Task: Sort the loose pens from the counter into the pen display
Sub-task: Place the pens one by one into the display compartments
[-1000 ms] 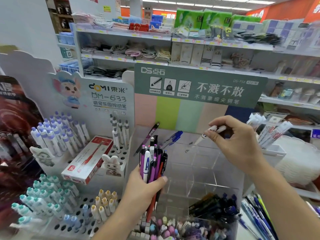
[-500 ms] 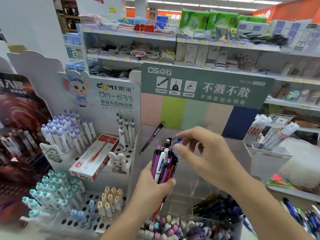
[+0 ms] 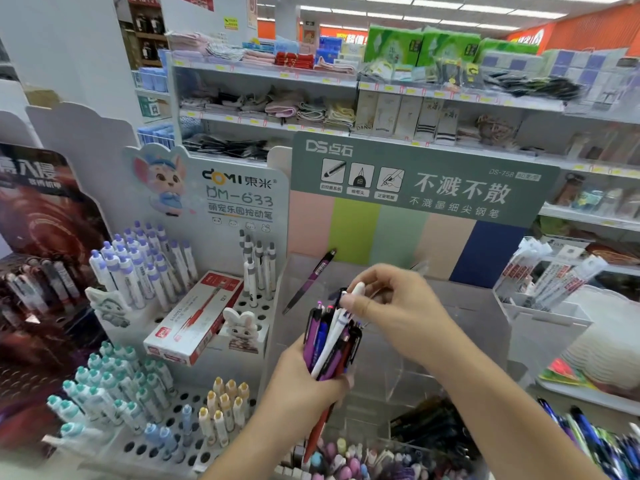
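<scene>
My left hand (image 3: 304, 382) grips a bundle of pens (image 3: 329, 341), purple, blue, white and red, upright in front of the clear acrylic pen display (image 3: 433, 341). My right hand (image 3: 398, 310) is over the top of the bundle, and its thumb and fingers pinch the upper end of a white pen (image 3: 346, 306) that stands among the others. A single purple pen (image 3: 311, 278) leans in the display's back left compartment. Dark pens (image 3: 436, 427) fill a front compartment.
A white peg display (image 3: 194, 327) with purple, teal and yellow capped pens stands to the left, with a red pen box (image 3: 194, 320) lying on it. A bin of packaged pens (image 3: 547, 282) is to the right. Loose blue pens (image 3: 588, 438) lie at the lower right.
My right hand came back from the display's right rear, where it held a white pen, to the top of the bundle. The left hand kept holding the bundle.
</scene>
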